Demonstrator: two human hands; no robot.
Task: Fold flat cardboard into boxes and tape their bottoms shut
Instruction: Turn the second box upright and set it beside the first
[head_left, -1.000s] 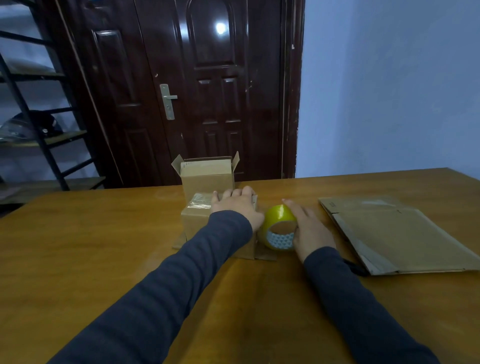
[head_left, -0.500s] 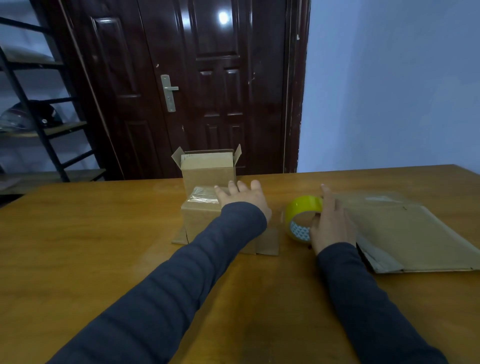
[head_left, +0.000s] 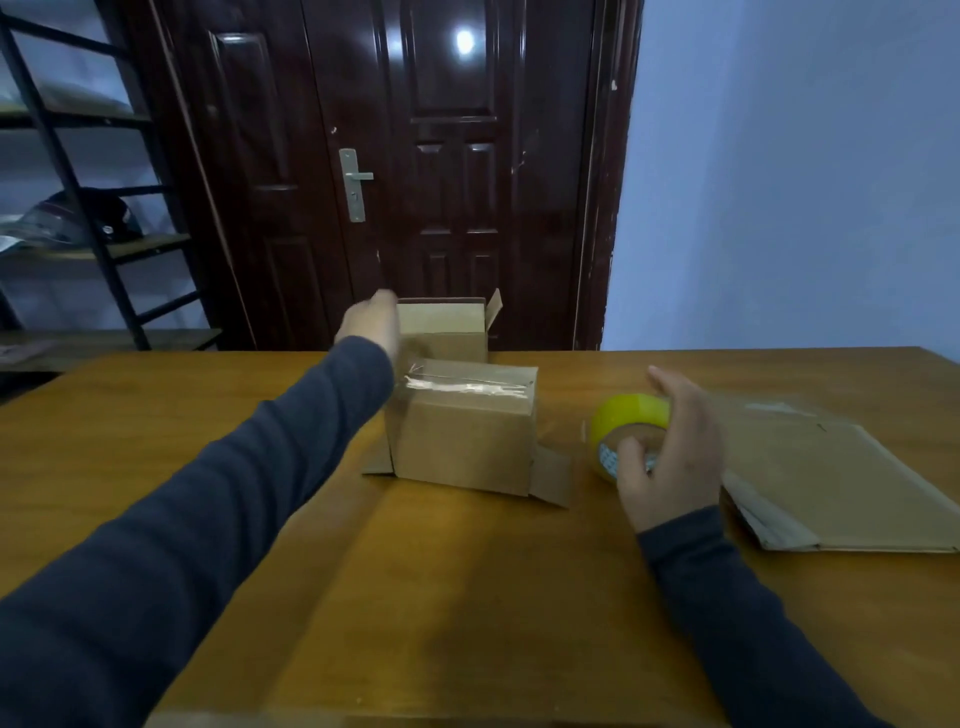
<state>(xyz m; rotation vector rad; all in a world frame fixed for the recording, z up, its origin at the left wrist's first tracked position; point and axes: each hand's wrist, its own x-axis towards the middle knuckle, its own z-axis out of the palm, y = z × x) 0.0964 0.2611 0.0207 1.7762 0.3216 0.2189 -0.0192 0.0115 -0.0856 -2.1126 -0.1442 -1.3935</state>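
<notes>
Two bare hands, long dark sleeves

Left hand (head_left: 370, 323) and right hand (head_left: 670, 457) emerge from plain navy-grey sleeves (head_left: 218, 499) ending at the wrists.

Open surface (head_left: 156, 441) on the left and up front; two boxes (head_left: 462, 426) block the middle, tape (head_left: 626, 415) and flat cardboard (head_left: 831, 478) crowd the right.

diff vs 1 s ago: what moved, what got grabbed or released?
The left hand came off the taped box and reached back to the open box behind it; contact is blurred. The right hand carried the yellow tape roll rightward, away from the taped box toward the flat cardboard stack, and still grips it. Both boxes and the stack stayed put on the table.
</notes>
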